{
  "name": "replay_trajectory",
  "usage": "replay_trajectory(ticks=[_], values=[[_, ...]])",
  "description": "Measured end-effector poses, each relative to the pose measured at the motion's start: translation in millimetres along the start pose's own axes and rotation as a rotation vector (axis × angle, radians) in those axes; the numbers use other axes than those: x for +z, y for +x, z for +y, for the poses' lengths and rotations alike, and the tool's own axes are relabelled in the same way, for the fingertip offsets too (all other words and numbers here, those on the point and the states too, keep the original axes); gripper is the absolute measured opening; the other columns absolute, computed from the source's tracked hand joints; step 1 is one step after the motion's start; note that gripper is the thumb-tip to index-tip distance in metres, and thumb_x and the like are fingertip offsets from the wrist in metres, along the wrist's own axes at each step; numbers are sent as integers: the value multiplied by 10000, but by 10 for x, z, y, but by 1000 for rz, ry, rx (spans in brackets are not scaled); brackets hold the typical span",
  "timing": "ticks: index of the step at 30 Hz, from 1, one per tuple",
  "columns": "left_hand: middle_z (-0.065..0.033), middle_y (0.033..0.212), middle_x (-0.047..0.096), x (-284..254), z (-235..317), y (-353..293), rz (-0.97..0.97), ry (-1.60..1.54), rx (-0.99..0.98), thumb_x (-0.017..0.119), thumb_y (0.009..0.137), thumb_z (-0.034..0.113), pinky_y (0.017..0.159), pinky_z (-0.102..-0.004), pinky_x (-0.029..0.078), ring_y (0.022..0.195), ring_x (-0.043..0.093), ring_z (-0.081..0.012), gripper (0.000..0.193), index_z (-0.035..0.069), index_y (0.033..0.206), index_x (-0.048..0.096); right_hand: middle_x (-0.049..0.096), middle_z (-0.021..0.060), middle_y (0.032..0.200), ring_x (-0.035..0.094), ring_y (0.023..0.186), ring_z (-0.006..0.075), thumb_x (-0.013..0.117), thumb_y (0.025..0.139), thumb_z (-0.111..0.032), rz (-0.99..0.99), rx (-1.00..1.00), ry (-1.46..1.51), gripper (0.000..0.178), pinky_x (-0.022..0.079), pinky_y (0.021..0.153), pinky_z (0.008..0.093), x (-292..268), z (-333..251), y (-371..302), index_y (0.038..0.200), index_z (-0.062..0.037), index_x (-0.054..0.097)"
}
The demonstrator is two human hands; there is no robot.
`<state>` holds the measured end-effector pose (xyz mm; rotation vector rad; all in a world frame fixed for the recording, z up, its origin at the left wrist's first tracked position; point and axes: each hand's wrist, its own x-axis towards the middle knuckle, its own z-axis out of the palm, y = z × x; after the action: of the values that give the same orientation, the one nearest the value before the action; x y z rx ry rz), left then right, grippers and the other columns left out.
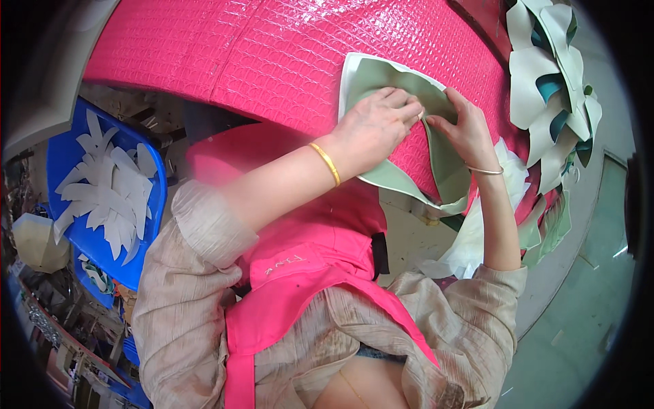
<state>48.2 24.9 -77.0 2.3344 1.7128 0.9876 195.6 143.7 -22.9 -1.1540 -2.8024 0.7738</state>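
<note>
Evidently, the green piece (451, 167) at one o'clock on the pink worktop (272, 75) is only partly closed: my left hand (381, 128) and right hand (469, 129) pinch its edges, which gape toward six o'clock, while white cutouts (109, 187) lie loose at nine.

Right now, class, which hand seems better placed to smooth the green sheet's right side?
Probably the right hand: it is at that side of the green sheet, while the left hand lies farther left.

The pink table cover (286, 61) looks like glossy plastic, its surface embossed — the pale green piece (453, 158) is smooth and matt. The blue tub (157, 198) is smooth plastic, the apron (293, 286) cloth, the yellow bangle (324, 163) polished metal.
</note>
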Motion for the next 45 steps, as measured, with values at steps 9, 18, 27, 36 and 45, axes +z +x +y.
replay_trajectory(ticks=[9, 18, 27, 36, 45], values=[[-66, 1247, 453, 77, -15, 15, -66, -66, 2, 585, 781, 200, 968, -344, 372, 1162, 411, -255, 381, 71, 1135, 530, 545, 216, 951, 543, 886, 366, 659, 709, -52, 144, -40, -113, 379, 443, 749, 379, 61, 2, -127, 1050, -6, 501], [-24, 1310, 435, 75, -18, 100, -225, -40, 76, 532, 834, 223, 1020, -387, 321, 1237, 363, -248, 381, 110, 1197, 508, 273, 140, 1417, 452, 1170, 228, 494, 805, 35, -85, 414, 677, 696, 362, 953, 322, -125, -39, -642, 1408, -109, 177], [-21, 1297, 458, -16, -238, 231, -372, -252, 142, 462, 848, 122, 1011, -342, 347, 1234, 384, -192, 355, 74, 1197, 507, 448, 260, 601, 583, 531, 318, 444, 796, 13, -86, 326, 234, 600, 468, 558, 369, 225, -230, -949, 1345, -211, 350], [-4, 1326, 420, 11, -270, 203, -354, -148, 233, 490, 841, 187, 995, -340, 362, 1240, 376, -177, 395, 112, 1229, 469, 529, 239, 647, 565, 601, 382, 452, 767, 5, -323, 171, -80, 623, 445, 563, 456, 105, -316, -888, 1337, -225, 356], [9, 1344, 395, 27, -289, 192, -327, -107, 261, 511, 844, 225, 1010, -352, 341, 1249, 359, -178, 387, 182, 1228, 479, 546, 199, 910, 561, 865, 333, 576, 724, -46, -231, 151, -97, 593, 440, 717, 427, 152, -324, -1239, 1283, -205, 456]])
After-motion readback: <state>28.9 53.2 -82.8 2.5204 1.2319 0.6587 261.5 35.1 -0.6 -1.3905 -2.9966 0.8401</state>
